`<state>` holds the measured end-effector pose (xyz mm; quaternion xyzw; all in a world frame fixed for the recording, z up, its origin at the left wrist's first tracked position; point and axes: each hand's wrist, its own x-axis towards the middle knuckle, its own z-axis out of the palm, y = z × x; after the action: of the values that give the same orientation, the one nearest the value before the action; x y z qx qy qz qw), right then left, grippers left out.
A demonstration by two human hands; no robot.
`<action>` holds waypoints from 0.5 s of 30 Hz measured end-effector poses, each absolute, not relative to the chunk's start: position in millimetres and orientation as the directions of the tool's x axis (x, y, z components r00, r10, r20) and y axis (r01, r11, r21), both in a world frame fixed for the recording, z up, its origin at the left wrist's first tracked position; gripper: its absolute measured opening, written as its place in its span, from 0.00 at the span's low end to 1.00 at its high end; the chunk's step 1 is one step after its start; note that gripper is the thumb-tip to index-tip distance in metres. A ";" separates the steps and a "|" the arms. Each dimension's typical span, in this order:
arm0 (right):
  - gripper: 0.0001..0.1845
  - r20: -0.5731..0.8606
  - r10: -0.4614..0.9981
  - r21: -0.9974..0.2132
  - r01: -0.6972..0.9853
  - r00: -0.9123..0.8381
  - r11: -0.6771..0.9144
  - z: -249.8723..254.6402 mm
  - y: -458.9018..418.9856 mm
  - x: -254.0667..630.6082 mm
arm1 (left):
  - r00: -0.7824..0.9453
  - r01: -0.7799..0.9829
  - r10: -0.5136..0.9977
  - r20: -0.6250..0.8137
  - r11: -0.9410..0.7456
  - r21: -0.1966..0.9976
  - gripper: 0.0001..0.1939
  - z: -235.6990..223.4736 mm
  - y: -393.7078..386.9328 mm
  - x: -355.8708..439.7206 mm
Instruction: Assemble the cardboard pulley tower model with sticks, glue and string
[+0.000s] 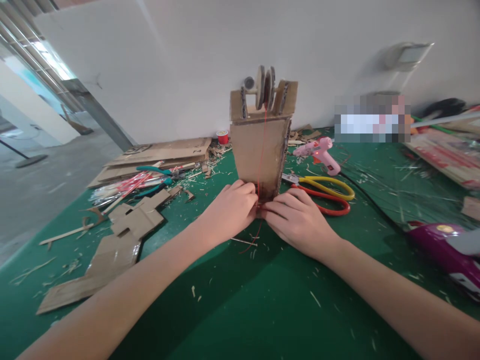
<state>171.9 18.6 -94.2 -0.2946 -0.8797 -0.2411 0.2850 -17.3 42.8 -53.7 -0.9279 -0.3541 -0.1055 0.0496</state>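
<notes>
A cardboard tower [252, 150] stands upright on the green table, with a cardboard pulley wheel [260, 87] on an axle between two uprights at its top. Red string [262, 150] runs down from the wheel along the tower's front. At the base, my left hand [240, 205] and my right hand [296, 215] meet with fingertips pinched together around the string. The loose red end trails onto the table below them. Whether a knot is there is hidden by my fingers.
Right of the tower lie scissors [335, 185] with red and yellow handles, a pink glue gun [318, 152] and a purple tool [446, 250]. Cardboard scraps [138, 220], teal-handled pliers [155, 187] and stacked cardboard sheets [161, 152] lie left. A red spool [222, 137] stands behind.
</notes>
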 end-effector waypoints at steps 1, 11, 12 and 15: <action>0.10 0.642 0.381 0.258 0.655 -0.665 0.710 -94.2 18.5 172.1 | 0.726 0.669 0.648 0.231 -0.743 -0.022 0.08 -53.8 42.7 -17.4; 0.09 0.646 0.406 0.226 0.670 -0.647 0.707 -95.0 18.1 172.1 | 0.729 0.676 0.643 0.237 -0.730 -0.098 0.10 -51.4 38.8 -17.1; 0.09 0.646 0.409 0.221 0.671 -0.644 0.708 -95.0 18.3 172.0 | 0.729 0.676 0.643 0.235 -0.730 -0.101 0.10 -51.8 38.7 -16.9; 0.09 0.642 0.414 0.212 0.669 -0.645 0.713 -94.7 18.7 171.8 | 0.720 0.685 0.651 0.238 -0.723 -0.093 0.11 -52.9 39.1 -16.5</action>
<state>171.8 18.7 -94.7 -0.3078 -0.8795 -0.2213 0.2876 -16.5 39.1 -52.9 -0.9233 -0.3617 -0.0948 0.0873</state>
